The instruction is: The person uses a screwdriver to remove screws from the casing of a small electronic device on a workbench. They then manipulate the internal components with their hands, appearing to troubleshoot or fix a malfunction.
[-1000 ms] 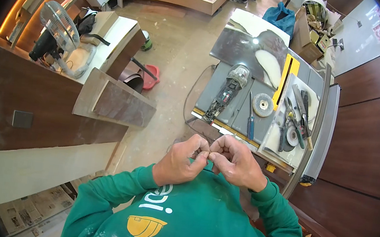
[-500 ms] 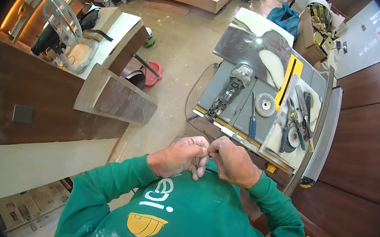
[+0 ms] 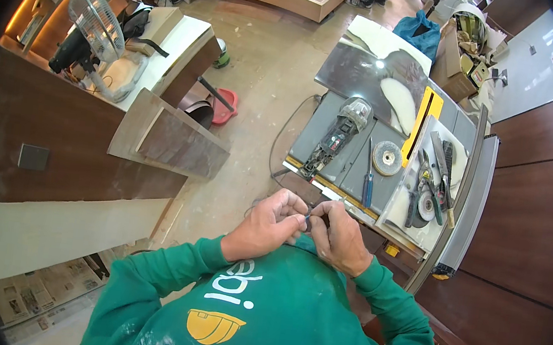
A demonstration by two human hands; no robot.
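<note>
two hands pinching one small dark part [image 3: 309, 215], one angle grinder [image 3: 335, 138]

Small dark piece [image 3: 310, 216] pinched between both hands [image 3: 304, 230]

You've got one view only: head cam, fisheye, looking steeply down over your chest. Both hands sit close, just below centre; table saw [image 3: 386, 164] at 1 o'clock, floor fan [image 3: 96, 22] far off at 10.
</note>
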